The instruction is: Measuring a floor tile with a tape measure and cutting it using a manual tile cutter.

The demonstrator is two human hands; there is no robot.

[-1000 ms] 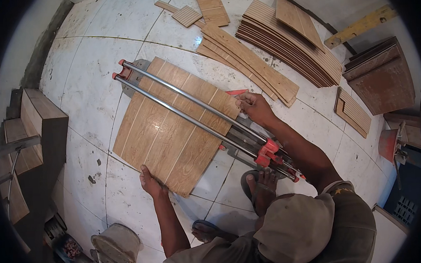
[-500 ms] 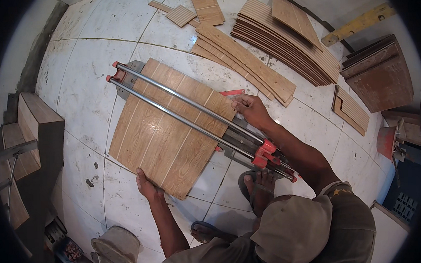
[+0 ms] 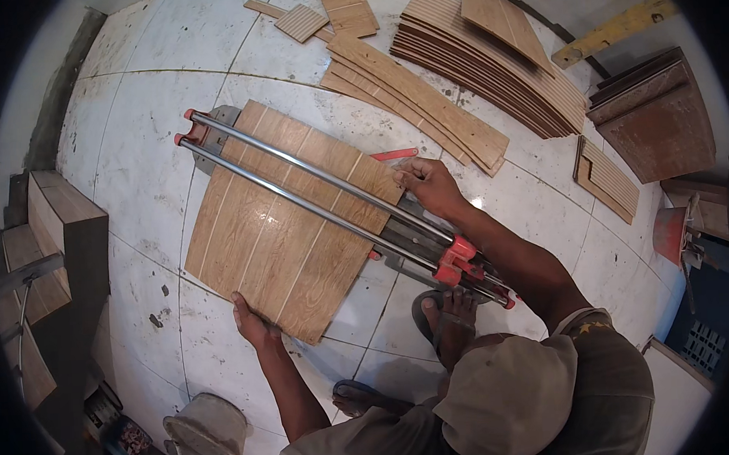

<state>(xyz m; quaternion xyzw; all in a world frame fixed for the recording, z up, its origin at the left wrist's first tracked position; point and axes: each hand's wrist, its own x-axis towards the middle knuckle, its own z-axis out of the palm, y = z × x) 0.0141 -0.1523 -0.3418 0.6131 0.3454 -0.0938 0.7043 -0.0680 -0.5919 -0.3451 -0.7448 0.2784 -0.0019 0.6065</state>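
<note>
A wood-look tile (image 3: 289, 263) lies on the manual tile cutter (image 3: 299, 222), passing under its two steel rails. The cutter's red sliding carriage (image 3: 457, 260) sits at the near right end of the rails. My left hand (image 3: 256, 323) grips the tile's near left edge, thumb on top and the other fingers hidden underneath. At the tile's far right corner my right hand (image 3: 429, 187) pinches the edge between thumb and fingers, just beyond the rails.
Cut tile strips (image 3: 420, 103) lie beyond the cutter, near a tall stack of tiles (image 3: 487, 63). Brown tiles (image 3: 657, 121) lean at the right wall. A dirty bucket (image 3: 206, 429) stands near left, and tiled steps (image 3: 71, 208) rise at the left. My sandalled feet (image 3: 450, 325) are beside the cutter.
The whole scene has shifted slightly in view. Both hands keep their hold on the tile, which stays under the rails with hardly any movement.
</note>
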